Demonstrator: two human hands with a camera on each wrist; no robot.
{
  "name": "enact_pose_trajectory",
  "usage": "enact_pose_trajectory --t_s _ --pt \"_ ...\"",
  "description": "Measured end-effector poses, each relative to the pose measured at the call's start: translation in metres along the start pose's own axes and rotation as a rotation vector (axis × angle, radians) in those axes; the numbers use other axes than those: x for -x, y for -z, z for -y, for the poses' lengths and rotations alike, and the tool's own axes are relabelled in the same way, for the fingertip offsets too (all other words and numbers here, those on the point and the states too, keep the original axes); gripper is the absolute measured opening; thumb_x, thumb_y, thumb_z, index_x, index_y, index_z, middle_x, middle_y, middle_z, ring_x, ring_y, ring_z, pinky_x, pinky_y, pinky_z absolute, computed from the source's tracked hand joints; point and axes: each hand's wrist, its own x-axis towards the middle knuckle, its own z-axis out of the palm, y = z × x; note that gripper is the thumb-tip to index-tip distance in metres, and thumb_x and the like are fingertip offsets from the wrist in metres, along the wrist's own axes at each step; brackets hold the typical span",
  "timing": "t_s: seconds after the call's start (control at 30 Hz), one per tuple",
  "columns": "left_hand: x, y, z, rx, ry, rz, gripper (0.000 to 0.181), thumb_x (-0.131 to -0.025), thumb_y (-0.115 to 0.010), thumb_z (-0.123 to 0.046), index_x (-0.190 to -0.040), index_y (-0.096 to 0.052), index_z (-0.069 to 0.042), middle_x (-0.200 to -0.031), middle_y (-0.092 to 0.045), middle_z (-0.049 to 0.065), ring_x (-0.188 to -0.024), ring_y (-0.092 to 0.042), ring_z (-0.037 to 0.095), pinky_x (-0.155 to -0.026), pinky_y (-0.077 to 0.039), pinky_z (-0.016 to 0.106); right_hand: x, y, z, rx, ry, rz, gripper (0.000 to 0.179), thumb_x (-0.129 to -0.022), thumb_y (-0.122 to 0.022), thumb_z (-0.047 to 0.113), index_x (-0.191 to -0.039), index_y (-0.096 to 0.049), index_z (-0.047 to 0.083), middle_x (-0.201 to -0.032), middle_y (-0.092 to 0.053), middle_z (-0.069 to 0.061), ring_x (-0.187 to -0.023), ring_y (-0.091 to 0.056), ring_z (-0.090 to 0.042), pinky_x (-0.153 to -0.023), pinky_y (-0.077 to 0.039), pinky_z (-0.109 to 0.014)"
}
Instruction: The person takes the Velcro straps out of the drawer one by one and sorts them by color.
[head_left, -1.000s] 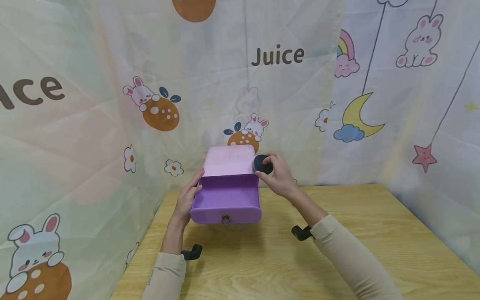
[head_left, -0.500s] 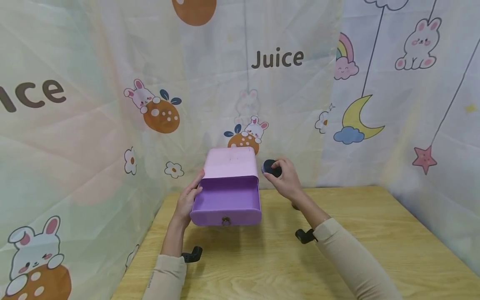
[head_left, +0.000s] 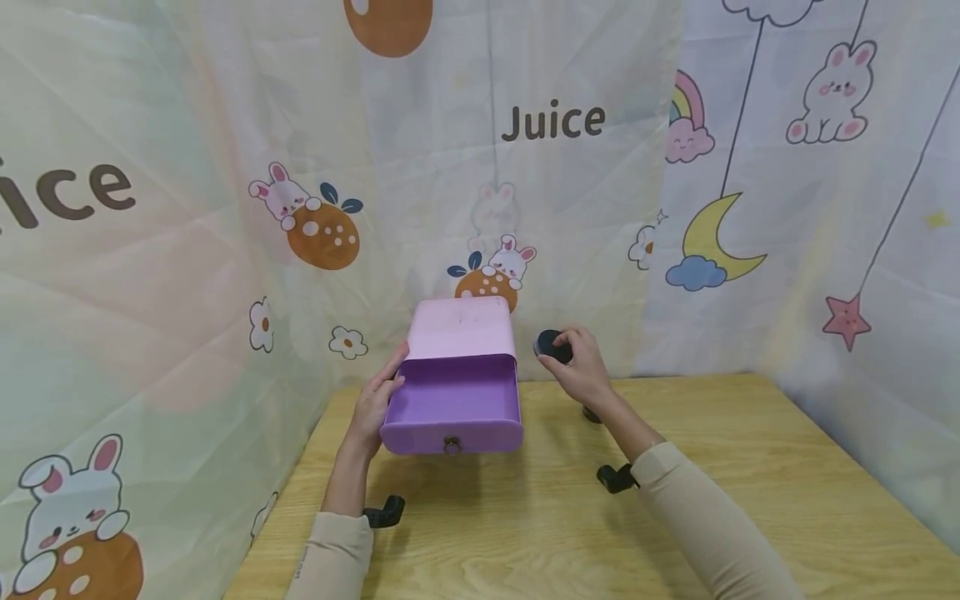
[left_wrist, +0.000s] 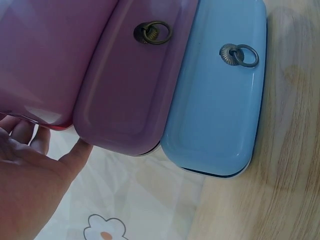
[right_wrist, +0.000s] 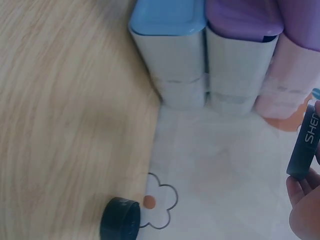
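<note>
A small drawer unit stands on the table, its pink top case (head_left: 461,329) above a pulled-out purple drawer (head_left: 456,398) with nothing inside. Below that, the left wrist view shows a closed purple drawer (left_wrist: 135,80) and a closed blue drawer (left_wrist: 217,95), each with a ring pull. My left hand (head_left: 371,408) rests along the unit's left side, thumb touching it and fingers against the pink case. To the right of the unit, my right hand (head_left: 585,371) pinches a black round disc (right_wrist: 306,140) with pale lettering on its rim, held up off the table.
A second dark round disc (right_wrist: 120,220) sits on the wooden table (head_left: 690,467) near the back, below my right hand. A printed cloth (head_left: 585,217) hangs behind and at both sides. Black wrist cameras (head_left: 617,477) stick out from both wrists.
My right hand has moved right and slightly down with the black disc, away from the drawer unit. The second disc on the table has come into sight. My left hand stays in place.
</note>
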Motion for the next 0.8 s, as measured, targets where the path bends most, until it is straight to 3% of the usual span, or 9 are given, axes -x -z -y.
enact_pose_trajectory --t_s 0.23,0.8 --pt "-0.001 0.000 0.001 -0.011 -0.004 -0.002 0.052 -0.110 -0.036 -0.012 -0.161 -0.038 -0.023 -0.171 -0.029 -0.012 -0.161 -0.014 0.010 -0.134 -0.004 0.042 0.005 0.000 -0.013 0.046 -0.062 0.025 0.035 -0.094 -0.078 0.024 -0.109 -0.059 -0.002 -0.139 -0.052 -0.023 -0.136 -0.044 -0.042 -0.113 -0.041 -0.058" --pt "0.000 0.000 0.002 -0.004 -0.008 -0.005 0.052 -0.111 -0.036 -0.011 -0.162 -0.038 -0.020 -0.172 -0.028 -0.009 -0.161 -0.013 0.012 -0.134 -0.004 0.043 0.014 -0.010 -0.029 0.105 -0.094 0.099 0.036 -0.097 -0.073 0.028 -0.113 -0.059 -0.002 -0.144 -0.049 -0.026 -0.137 -0.044 -0.045 -0.112 -0.043 -0.061"
